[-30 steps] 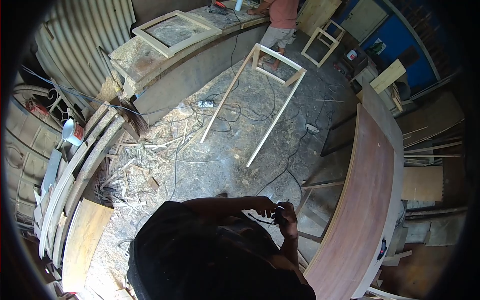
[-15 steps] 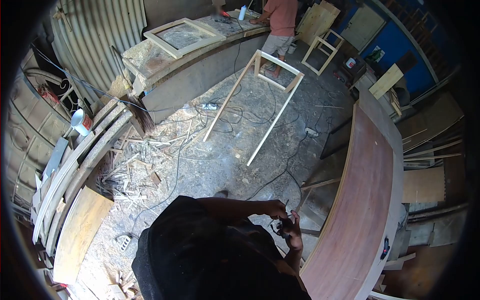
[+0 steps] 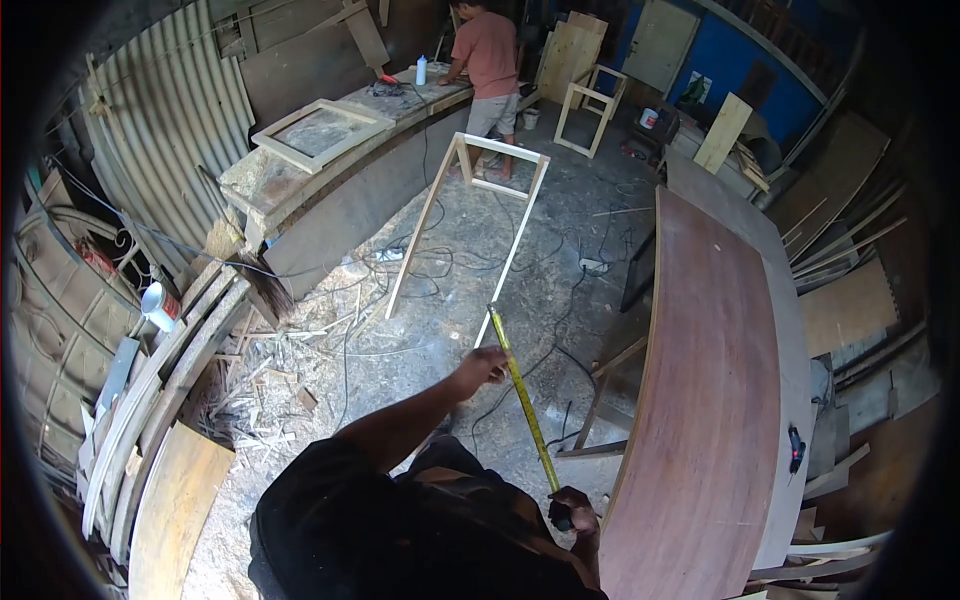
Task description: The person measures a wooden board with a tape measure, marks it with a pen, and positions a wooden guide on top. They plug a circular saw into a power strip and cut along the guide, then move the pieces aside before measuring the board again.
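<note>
A tape measure (image 3: 528,409) has its yellow blade drawn out in a long slanting line. My right hand (image 3: 578,508) is closed around its dark case, low in the view beside the plywood panel. Farther forward, my left hand (image 3: 484,369) has its fingers bent against the blade, not far behind the tip. The blade's end overlaps one leg of a pale wooden frame (image 3: 521,228) that stands on the floor ahead of me.
A long reddish plywood panel (image 3: 690,400) lies to my right, with a dark tool (image 3: 796,450) on its edge. Cables and wood scraps (image 3: 262,405) litter the floor. Another person (image 3: 487,55) stands at the far workbench (image 3: 240,180), which bears a wooden frame (image 3: 265,138).
My hands were close together around the tape measure; now they are apart, with the blade stretched between and past them. My left hand has moved forward and left; the view has shifted.
</note>
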A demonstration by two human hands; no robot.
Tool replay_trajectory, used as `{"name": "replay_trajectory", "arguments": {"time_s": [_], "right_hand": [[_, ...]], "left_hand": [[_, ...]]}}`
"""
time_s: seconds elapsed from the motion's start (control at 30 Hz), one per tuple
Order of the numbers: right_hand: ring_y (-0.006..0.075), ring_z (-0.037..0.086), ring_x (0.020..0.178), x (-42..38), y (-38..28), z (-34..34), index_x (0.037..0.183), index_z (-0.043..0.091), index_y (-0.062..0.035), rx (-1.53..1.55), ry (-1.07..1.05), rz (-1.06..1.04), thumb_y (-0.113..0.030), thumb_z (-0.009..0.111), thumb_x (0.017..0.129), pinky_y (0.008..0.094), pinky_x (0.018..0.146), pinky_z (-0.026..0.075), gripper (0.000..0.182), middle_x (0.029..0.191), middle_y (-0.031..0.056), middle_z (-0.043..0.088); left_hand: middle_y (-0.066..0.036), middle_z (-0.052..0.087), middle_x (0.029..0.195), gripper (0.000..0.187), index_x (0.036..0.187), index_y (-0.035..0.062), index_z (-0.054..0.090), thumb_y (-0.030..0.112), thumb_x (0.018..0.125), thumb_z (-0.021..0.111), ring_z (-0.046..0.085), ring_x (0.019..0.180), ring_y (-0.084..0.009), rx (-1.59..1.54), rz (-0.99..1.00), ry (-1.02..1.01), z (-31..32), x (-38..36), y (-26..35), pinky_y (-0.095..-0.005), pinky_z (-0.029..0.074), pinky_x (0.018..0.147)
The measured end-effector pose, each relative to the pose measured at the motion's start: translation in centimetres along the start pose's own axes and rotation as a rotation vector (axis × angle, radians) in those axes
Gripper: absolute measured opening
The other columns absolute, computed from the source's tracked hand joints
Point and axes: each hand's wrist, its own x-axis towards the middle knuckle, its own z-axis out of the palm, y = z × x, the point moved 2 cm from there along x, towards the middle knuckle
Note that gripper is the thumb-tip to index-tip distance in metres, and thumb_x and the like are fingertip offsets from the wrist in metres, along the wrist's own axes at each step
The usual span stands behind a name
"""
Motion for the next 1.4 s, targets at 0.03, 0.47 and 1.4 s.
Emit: {"name": "replay_trajectory", "arguments": {"time_s": [0.03, 0.47, 1.4], "right_hand": [[0.0178, 0.058, 0.051, 0.6, -0.9, 0.7, 0.090, 0.063, 0.0012, -0.030, -0.021, -0.053, -0.022, 0.060, 0.084, 0.0297, 0.049, 0.046, 0.023, 0.063, 0.0095, 0.061], [0.0113, 0.053, 0.052, 1.0, -1.1, 1.7, 0.104, 0.061, 0.0007, -0.109, 0.055, -0.185, -0.019, 0.057, 0.089, 0.0268, 0.051, 0.044, 0.025, 0.066, 0.0024, 0.057], [0.0259, 0.060, 0.049, 17.0, -17.8, -16.1, 0.090, 0.057, -0.0021, 0.244, 0.640, -0.291, -0.025, 0.057, 0.083, 0.0363, 0.041, 0.049, 0.025, 0.063, 0.0128, 0.056]], "left_hand": [[-0.003, 0.059, 0.083, 0.033, 0.098, 0.0059, 0.063, 0.038, 0.092, 0.058, 0.059, 0.072, -0.0126, 0.088, -0.001, -0.069, 1.4, -0.7, -2.1, -0.0296, 0.050, 0.064], [-0.002, 0.061, 0.075, 0.029, 0.094, 0.0062, 0.064, 0.032, 0.097, 0.051, 0.056, 0.058, -0.0095, 0.207, 0.099, 0.111, 0.3, 6.6, -0.2, -0.0257, 0.045, 0.052], [-0.003, 0.061, 0.080, 0.025, 0.106, 0.0154, 0.065, 0.031, 0.091, 0.054, 0.055, 0.055, -0.0157, 0.306, -0.569, 0.254, -27.6, 11.3, -14.0, -0.0336, 0.046, 0.046]]}}
